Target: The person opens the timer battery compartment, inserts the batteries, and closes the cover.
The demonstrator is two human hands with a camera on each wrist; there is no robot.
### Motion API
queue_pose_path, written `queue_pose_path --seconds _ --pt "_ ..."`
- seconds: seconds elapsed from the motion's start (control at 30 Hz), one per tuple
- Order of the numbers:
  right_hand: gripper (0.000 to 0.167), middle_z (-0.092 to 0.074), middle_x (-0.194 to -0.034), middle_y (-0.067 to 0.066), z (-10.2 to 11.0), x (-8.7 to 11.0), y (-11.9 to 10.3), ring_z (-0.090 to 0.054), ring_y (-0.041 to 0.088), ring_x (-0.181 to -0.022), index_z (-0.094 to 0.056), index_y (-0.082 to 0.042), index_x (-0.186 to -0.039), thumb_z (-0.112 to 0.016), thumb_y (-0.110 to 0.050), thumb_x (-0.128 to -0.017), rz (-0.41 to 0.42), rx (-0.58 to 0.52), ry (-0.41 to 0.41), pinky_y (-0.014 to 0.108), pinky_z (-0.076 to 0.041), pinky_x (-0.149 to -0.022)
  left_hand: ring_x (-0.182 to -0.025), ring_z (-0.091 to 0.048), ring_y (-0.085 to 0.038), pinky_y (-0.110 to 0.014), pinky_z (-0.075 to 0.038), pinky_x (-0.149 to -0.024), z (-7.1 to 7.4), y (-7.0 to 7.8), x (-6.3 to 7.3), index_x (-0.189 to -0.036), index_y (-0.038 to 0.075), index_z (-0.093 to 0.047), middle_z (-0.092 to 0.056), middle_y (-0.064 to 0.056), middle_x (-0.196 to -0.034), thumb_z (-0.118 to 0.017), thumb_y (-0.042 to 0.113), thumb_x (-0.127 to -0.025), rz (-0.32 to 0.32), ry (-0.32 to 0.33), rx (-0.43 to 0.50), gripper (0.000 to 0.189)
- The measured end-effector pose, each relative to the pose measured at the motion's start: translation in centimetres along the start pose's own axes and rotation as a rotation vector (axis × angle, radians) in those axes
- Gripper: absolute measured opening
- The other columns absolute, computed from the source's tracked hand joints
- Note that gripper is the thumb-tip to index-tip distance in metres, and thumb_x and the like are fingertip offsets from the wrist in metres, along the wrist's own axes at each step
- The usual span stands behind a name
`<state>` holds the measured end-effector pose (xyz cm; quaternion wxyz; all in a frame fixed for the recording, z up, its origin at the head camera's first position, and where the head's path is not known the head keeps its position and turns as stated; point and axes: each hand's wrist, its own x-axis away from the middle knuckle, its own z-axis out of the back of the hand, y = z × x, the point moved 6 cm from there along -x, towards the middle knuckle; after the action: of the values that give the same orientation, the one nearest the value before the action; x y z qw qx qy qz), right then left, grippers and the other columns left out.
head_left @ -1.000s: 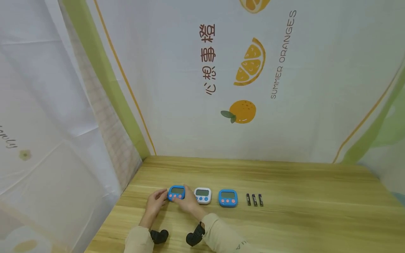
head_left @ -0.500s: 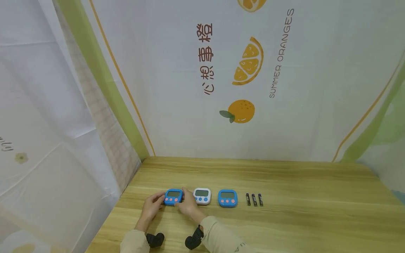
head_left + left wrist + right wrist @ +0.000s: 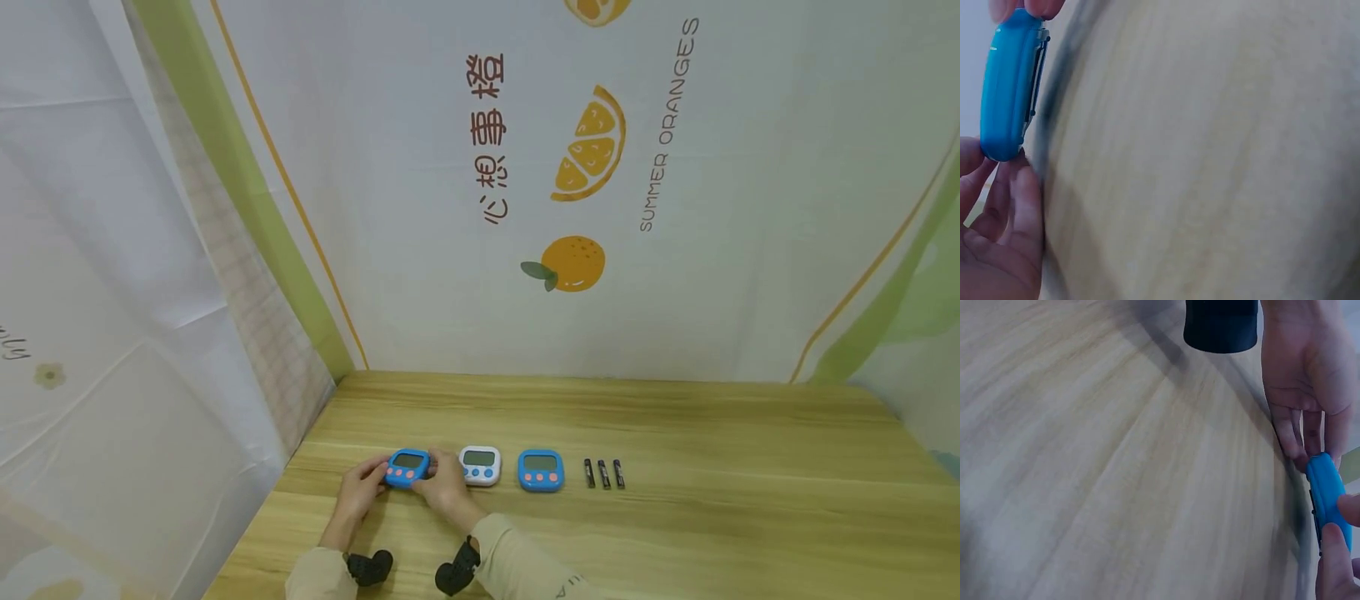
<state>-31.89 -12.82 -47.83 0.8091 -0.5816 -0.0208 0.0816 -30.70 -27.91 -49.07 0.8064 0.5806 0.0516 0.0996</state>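
A blue digital timer (image 3: 407, 468) with pink buttons and a grey screen is held between both hands at the left of the table in the head view. My left hand (image 3: 360, 486) pinches its left edge, and my right hand (image 3: 447, 487) pinches the opposite edge. The left wrist view shows the timer (image 3: 1007, 94) edge-on, with a thin stand or clip along its back. From the right wrist, the timer (image 3: 1325, 487) appears slightly off the wooden surface, with fingers at both ends. Just right of my right hand lies a white timer (image 3: 480, 465) with blue buttons.
A second blue timer (image 3: 540, 471) lies further right on the wooden table (image 3: 712, 517). Beyond it are three small dark batteries (image 3: 603, 473) in a row. A white printed cloth (image 3: 420, 275) hangs behind the table, and another sheet hangs at the left.
The held blue timer has shifted left and a little nearer to me, and now sits tilted. My left hand has come onto its left edge. The other timers and the batteries stay put.
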Motion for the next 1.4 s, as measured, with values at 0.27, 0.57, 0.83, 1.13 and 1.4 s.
queue_pose_path --seconds 0.27,0.57,0.83,1.13,1.4 --pt "0.049 -0.059 -0.091 0.012 0.8 -0.2 -1.1 -0.057 0.024 -0.083 -0.057 0.010 -0.107 -0.077 -0.004 -0.065 0.073 -0.048 0.026 0.026 -0.050 -0.067 -0.097 -0.056 -0.026 -0.032 -0.050 -0.078 0.2 1.5 0.1 -0.119 -0.014 -0.046 -0.049 -0.030 -0.114 -0.042 0.007 -0.094 0.004 -0.019 0.093 0.033" --pt "0.054 -0.057 -0.095 0.012 3.1 -0.7 -1.8 -0.058 0.023 -0.086 -0.052 0.009 -0.115 -0.075 -0.003 -0.068 0.067 -0.140 -0.044 0.026 -0.051 -0.067 -0.106 -0.051 -0.029 -0.035 -0.044 -0.089 -0.5 4.8 0.6 -0.128 -0.005 -0.041 -0.042 -0.024 -0.118 -0.042 0.010 -0.094 -0.069 -0.131 0.126 0.037" --pt "0.057 -0.059 -0.100 0.013 6.8 -1.7 -3.1 -0.058 0.026 -0.090 -0.048 0.007 -0.122 -0.072 -0.009 -0.073 0.092 -0.082 -0.215 0.031 -0.052 -0.071 -0.108 -0.049 -0.027 -0.034 -0.041 -0.092 -1.7 7.1 1.0 -0.134 0.005 -0.037 -0.042 -0.016 -0.115 -0.050 0.018 -0.091 -0.108 -0.284 0.108 0.046" --pt "0.055 -0.057 -0.101 0.016 12.3 -2.1 -4.7 -0.058 0.029 -0.093 -0.046 0.010 -0.122 -0.070 -0.003 -0.074 0.143 -0.072 -0.288 0.030 -0.052 -0.074 -0.109 -0.049 -0.028 -0.040 -0.041 -0.091 -4.9 11.0 1.4 -0.135 0.005 -0.035 -0.040 -0.016 -0.115 -0.060 0.009 -0.084 -0.199 -0.393 0.117 0.056" --pt "0.055 -0.055 -0.108 0.021 17.6 -1.2 -6.1 -0.056 0.031 -0.098 -0.043 0.008 -0.125 -0.068 -0.004 -0.077 0.209 -0.043 -0.319 0.032 -0.051 -0.075 -0.102 -0.054 -0.027 -0.035 -0.046 -0.084 -8.6 15.0 2.2 -0.131 0.001 -0.038 -0.042 -0.018 -0.118 -0.061 0.003 -0.082 -0.268 -0.399 0.160 0.055"
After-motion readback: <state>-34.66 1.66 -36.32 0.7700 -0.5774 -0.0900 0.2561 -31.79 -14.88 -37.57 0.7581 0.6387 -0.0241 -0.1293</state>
